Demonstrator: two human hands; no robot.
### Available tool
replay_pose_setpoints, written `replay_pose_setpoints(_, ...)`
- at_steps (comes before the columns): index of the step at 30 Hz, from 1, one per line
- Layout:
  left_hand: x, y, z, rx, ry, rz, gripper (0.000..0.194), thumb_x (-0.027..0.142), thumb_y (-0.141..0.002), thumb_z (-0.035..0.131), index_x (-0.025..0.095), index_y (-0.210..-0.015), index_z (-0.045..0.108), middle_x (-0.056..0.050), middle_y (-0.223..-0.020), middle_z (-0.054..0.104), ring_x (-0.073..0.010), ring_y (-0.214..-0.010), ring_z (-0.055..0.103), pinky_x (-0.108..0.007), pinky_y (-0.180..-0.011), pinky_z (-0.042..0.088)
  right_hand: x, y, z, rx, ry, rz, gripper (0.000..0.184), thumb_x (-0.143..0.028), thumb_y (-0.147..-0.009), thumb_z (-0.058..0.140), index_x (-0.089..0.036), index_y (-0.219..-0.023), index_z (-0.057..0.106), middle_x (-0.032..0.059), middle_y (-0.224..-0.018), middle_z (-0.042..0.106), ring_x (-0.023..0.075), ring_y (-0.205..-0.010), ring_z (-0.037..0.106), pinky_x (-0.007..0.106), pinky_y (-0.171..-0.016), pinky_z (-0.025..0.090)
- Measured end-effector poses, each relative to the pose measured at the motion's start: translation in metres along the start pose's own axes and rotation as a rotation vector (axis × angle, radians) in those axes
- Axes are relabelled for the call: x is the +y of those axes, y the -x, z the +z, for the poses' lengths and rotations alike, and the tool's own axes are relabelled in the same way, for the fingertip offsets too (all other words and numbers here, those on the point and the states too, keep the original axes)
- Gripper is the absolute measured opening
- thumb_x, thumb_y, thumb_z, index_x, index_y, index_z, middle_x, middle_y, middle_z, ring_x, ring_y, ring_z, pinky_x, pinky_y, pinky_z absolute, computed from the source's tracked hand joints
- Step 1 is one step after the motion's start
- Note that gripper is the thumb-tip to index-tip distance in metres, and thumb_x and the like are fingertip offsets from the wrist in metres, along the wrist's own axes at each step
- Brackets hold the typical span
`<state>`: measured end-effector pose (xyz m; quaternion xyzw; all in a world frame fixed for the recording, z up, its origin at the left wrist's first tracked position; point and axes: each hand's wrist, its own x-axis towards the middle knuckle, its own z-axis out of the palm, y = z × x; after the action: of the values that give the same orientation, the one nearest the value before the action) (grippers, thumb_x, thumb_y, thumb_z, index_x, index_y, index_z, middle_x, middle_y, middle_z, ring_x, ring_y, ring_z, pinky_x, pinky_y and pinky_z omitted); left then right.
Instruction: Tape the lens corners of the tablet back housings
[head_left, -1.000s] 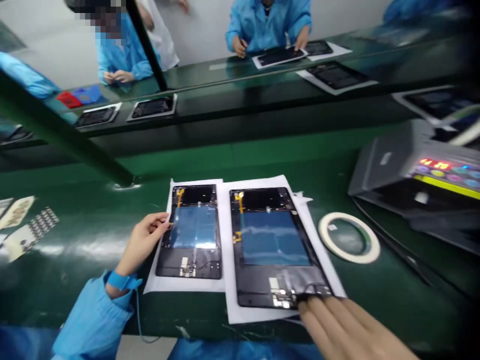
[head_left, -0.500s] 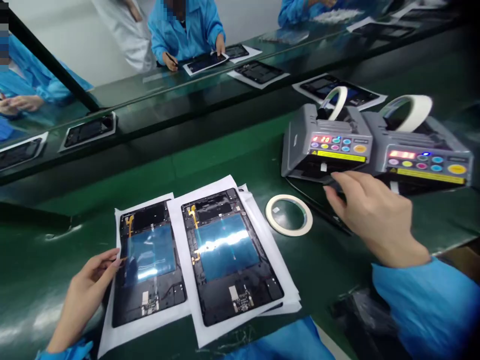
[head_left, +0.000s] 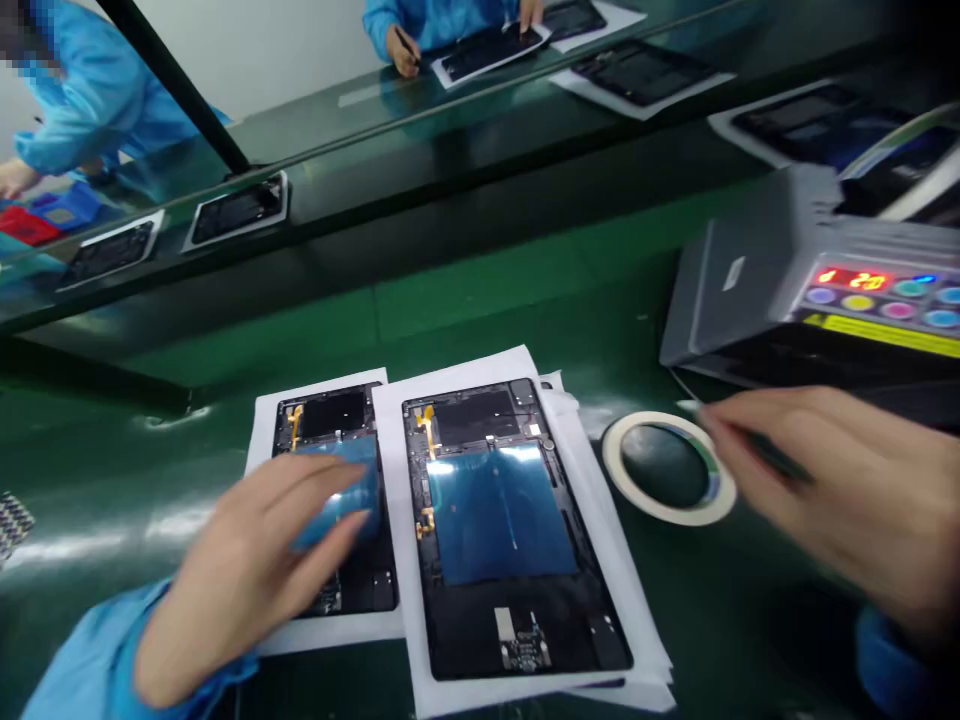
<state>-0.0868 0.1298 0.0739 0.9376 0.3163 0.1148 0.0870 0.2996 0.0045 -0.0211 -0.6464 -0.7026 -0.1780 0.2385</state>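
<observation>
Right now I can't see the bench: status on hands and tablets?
Left hand flat on left open tablet. Right hand blurred over tape ring, grip unclear. Right open tablet untouched on paper; tape dispenser behind.

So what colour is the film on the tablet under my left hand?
Blue film on the left tablet, under the left hand; head view.

1. Pretty clearly an electronics assembly line — a long green counter [head_left: 487, 300] with opened tablet bodies [head_left: 502, 520] lying on white paper sheets [head_left: 600, 590].
2. More of the same tablets [head_left: 240, 208] sit in a row on the dark conveyor strip behind.
3. People in blue smocks [head_left: 97, 110] work along the far side.
4. A grey tape dispenser machine [head_left: 787, 290] with lit buttons, plus a loose tape ring [head_left: 667, 510] — factory bench gear.
</observation>
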Motion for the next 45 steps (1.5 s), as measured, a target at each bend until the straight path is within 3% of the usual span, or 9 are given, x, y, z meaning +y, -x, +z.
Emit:
replay_pose_setpoints(2, 0.008, -0.028, 0.021, -0.062, -0.017, 0.159, 0.022, 0.033, -0.103, 0.053, 0.020, -0.114, 0.067, -0.008, -0.104, 0.074, -0.0233, -0.089, 0.072, -0.037, -0.075, 0.063, -0.023, -0.021, 0.010, -0.026, -0.078, -0.197, 0.003, -0.021, -0.096, 0.063, -0.020, -0.098, 0.065, 0.0023, -0.092, 0.073, 0.0128, -0.075, 0.067, 0.026, -0.064, 0.046)
replay_pose_setpoints(4, 0.016, -0.054, 0.046, -0.102, -0.028, 0.238, 0.024, 0.030, -0.104, 0.050, 0.015, -0.106, 0.068, -0.009, -0.096, 0.074, -0.0225, -0.082, 0.071, -0.037, -0.072, 0.061, -0.038, -0.040, 0.027, -0.052, -0.154, -0.278, 0.010, -0.020, -0.099, 0.057, -0.017, -0.095, 0.066, 0.0024, -0.088, 0.073, 0.0128, -0.072, 0.066, 0.027, -0.063, 0.048)
replay_pose_setpoints(8, 0.031, -0.088, 0.092, -0.192, -0.033, 0.250, 0.021, 0.030, -0.101, 0.054, 0.014, -0.096, 0.067, -0.006, -0.086, 0.069, -0.0221, -0.073, 0.067, -0.035, -0.063, 0.058, -0.041, -0.047, 0.062, -0.060, -0.289, -0.235, 0.016, -0.020, -0.100, 0.054, -0.016, -0.097, 0.069, 0.0037, -0.091, 0.074, 0.0133, -0.077, 0.069, 0.026, -0.067, 0.052)
replay_pose_setpoints(12, 0.039, -0.103, 0.117, -0.167, -0.031, 0.237, 0.024, 0.028, -0.103, 0.049, 0.015, -0.090, 0.064, -0.005, -0.082, 0.064, -0.0222, -0.071, 0.065, -0.035, -0.059, 0.056, -0.035, -0.034, 0.073, -0.056, -0.294, -0.204, 0.015, -0.018, -0.098, 0.057, -0.018, -0.097, 0.071, 0.0021, -0.090, 0.076, 0.0111, -0.073, 0.069, 0.024, -0.065, 0.052)
replay_pose_setpoints(18, 0.038, -0.106, 0.125, -0.123, 0.032, 0.260, 0.027, 0.020, -0.105, 0.044, 0.015, -0.090, 0.066, -0.003, -0.080, 0.063, -0.0184, -0.068, 0.062, -0.032, -0.059, 0.053, -0.038, -0.035, 0.070, -0.084, -0.265, -0.159, 0.013, -0.017, -0.096, 0.060, -0.022, -0.095, 0.073, -0.0006, -0.089, 0.076, 0.0109, -0.071, 0.068, 0.025, -0.064, 0.052)
replay_pose_setpoints(25, 0.034, -0.106, 0.131, -0.085, 0.137, 0.229, 0.033, 0.021, -0.107, 0.041, 0.015, -0.089, 0.067, -0.003, -0.079, 0.062, -0.0153, -0.068, 0.060, -0.030, -0.062, 0.052, -0.039, -0.039, 0.070, -0.099, -0.266, -0.165, 0.010, -0.015, -0.093, 0.064, -0.021, -0.096, 0.071, 0.0003, -0.085, 0.075, 0.0119, -0.067, 0.066, 0.027, -0.060, 0.048)
replay_pose_setpoints(32, 0.033, -0.106, 0.135, -0.106, 0.169, 0.213, 0.031, 0.022, -0.106, 0.042, 0.016, -0.090, 0.068, -0.003, -0.081, 0.063, -0.0158, -0.071, 0.061, -0.031, -0.065, 0.053, -0.041, -0.041, 0.069, -0.102, -0.240, -0.174, 0.011, -0.014, -0.092, 0.065, -0.022, -0.094, 0.071, -0.0007, -0.080, 0.073, 0.0121, -0.061, 0.062, 0.030, -0.056, 0.044)
replay_pose_setpoints(45, 0.033, -0.106, 0.135, -0.115, 0.202, 0.206, 0.031, 0.022, -0.106, 0.042, 0.016, -0.091, 0.068, -0.003, -0.082, 0.064, -0.0166, -0.072, 0.061, -0.032, -0.066, 0.054, -0.042, -0.041, 0.068, -0.134, -0.226, -0.183, 0.008, -0.016, -0.094, 0.064, -0.018, -0.090, 0.070, 0.0005, -0.082, 0.075, 0.0122, -0.061, 0.064, 0.030, -0.054, 0.047)
